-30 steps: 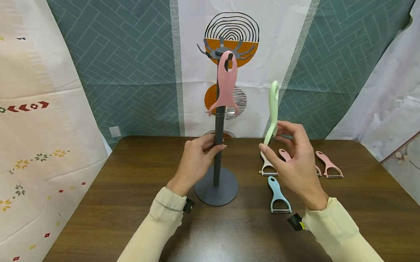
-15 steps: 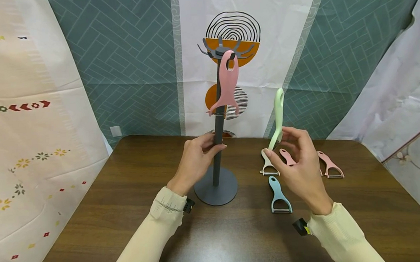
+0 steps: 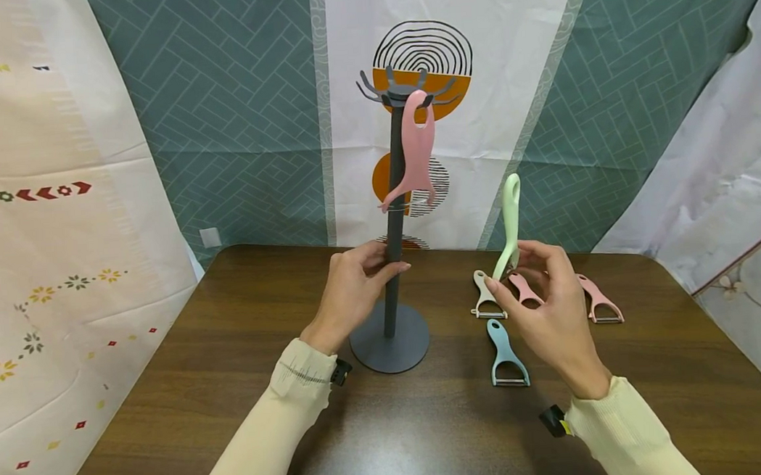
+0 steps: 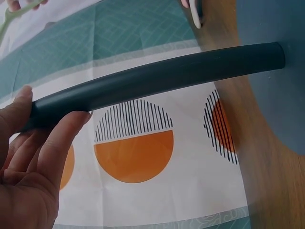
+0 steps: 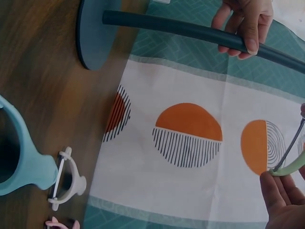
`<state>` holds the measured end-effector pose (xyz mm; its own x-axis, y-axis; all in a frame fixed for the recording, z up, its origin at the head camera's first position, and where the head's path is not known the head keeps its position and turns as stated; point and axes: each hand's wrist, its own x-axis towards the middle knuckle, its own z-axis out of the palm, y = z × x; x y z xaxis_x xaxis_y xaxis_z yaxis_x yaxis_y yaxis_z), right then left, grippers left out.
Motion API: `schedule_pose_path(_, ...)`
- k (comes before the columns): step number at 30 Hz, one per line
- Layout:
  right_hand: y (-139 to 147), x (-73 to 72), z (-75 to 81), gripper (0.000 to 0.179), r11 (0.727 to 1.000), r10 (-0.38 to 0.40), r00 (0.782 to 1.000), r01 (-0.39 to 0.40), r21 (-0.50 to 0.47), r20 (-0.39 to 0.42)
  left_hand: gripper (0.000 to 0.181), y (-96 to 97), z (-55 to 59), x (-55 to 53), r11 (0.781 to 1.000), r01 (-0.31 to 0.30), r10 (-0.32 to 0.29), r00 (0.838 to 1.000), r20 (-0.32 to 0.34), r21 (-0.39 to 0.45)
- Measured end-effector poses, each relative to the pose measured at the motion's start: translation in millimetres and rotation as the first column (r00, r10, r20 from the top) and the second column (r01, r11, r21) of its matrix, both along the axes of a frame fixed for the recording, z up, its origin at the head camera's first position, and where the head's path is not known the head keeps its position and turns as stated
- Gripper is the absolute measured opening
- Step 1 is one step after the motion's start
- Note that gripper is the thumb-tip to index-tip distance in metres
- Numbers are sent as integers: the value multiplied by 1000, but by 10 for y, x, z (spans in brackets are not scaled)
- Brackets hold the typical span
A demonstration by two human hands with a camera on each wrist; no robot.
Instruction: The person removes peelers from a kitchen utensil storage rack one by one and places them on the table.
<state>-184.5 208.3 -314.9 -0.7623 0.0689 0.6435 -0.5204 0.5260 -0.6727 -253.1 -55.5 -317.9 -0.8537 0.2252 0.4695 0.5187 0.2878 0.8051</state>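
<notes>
Near the middle of the table stands a dark grey hook stand with a round base. My left hand grips its pole between thumb and fingers, also seen on the pole in the left wrist view. A pink peeler hangs by its handle hole from one of the top hooks. To the right, my right hand pinches a light green peeler by its blade end, handle pointing up. In the right wrist view, that green peeler shows only partly at the right edge.
On the brown table right of the stand lie a white peeler, a blue peeler and pink peelers, some partly behind my right hand. Patterned cloth hangs behind the table.
My right hand has moved down and to the right with the green peeler. The stand's top has turned slightly, shifting the hanging pink peeler a little rightward. My left hand stays on the pole.
</notes>
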Motion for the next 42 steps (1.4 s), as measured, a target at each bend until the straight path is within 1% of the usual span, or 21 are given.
schedule_pose_path(7,83,43,-50,63,1000,-20,999,21,0,27,24,-10,10,-11,1000,7,-8,1000,14,17)
schedule_pose_path(13,165,54,-121,61,999,-53,998,53,9,46,23,-16,15,-13,1000,16,-17,1000,7,24)
schedule_pose_path(18,195,88,-142,60,998,-57,996,56,13,67,23,-15,18,-7,999,18,-18,1000,13,32)
schedule_pose_path(20,214,97,-162,60,998,-66,995,65,16,71,23,-13,22,-1,999,14,-15,1000,14,32)
schedule_pose_path(24,280,93,-250,59,992,-124,989,121,39,75,23,-8,35,13,1000,3,-3,1000,8,29)
schedule_pose_path(27,313,107,-295,58,985,-168,982,163,58,87,24,-5,28,8,1000,-1,1,1000,-1,31)
schedule_pose_path(31,336,136,-336,57,978,-200,974,192,77,107,25,-4,8,1,999,-7,7,1000,-9,34)
schedule_pose_path(37,369,157,-381,57,975,-220,967,213,66,126,23,9,13,12,999,-25,25,1000,-10,24)
schedule_pose_path(42,404,171,-423,59,976,-216,969,211,58,116,23,18,19,27,999,-35,35,999,-11,19)
